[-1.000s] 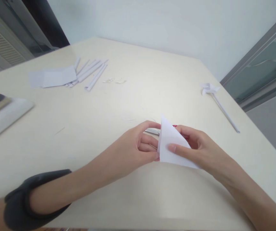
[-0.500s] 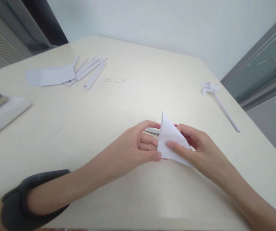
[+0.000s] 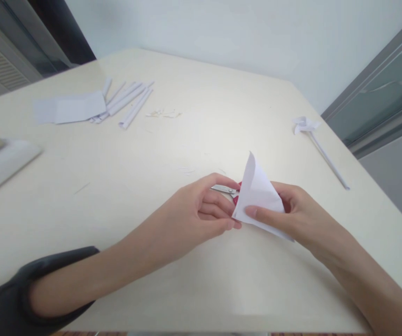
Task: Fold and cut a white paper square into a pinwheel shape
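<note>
folded paper triangle [image 3: 258,196] held just above the surface [image 3: 201,140], in front of red-handled scissors [image 3: 226,189]. left hand [image 3: 193,217] grip pinched on its near-left corner, right hand [image 3: 292,217] grip clamped on the lower edge. risk: uneven pull could tear or skew the crease; a slack pinch drops it. apex points up and away; long axis runs left to right along the lower edge.
</note>
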The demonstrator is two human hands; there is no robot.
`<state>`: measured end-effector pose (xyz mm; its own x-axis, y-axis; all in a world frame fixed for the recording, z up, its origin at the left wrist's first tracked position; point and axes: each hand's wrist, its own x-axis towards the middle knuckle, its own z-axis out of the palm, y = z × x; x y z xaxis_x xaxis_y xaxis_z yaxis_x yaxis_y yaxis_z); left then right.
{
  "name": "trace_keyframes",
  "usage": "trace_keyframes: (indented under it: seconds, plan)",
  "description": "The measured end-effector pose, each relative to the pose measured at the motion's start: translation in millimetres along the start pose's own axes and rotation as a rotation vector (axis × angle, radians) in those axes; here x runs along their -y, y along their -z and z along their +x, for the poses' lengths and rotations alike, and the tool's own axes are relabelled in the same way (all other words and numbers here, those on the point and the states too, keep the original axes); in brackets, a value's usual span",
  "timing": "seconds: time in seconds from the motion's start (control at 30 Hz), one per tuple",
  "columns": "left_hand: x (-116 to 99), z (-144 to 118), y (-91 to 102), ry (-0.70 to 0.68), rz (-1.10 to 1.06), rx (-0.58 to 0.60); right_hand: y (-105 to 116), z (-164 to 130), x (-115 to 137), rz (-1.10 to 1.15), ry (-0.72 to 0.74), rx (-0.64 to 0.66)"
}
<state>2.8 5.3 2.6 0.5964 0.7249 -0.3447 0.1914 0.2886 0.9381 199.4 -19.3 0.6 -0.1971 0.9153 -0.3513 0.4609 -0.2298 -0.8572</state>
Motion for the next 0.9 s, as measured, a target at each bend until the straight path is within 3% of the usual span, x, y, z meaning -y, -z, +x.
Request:
trace_keyframes:
  seconds: [0.2, 0.9]
  plan:
    - [0.4, 0.3, 1.1, 0.034, 0.141, 0.012, 1.8, 0.0, 2.3, 0.005, 0.002, -0.025]
    - [-3.3, -2.7, -0.3, 0.019, 0.154, -0.019, -1.1, 0.4, 3.1, -0.007, 0.024, -0.053]
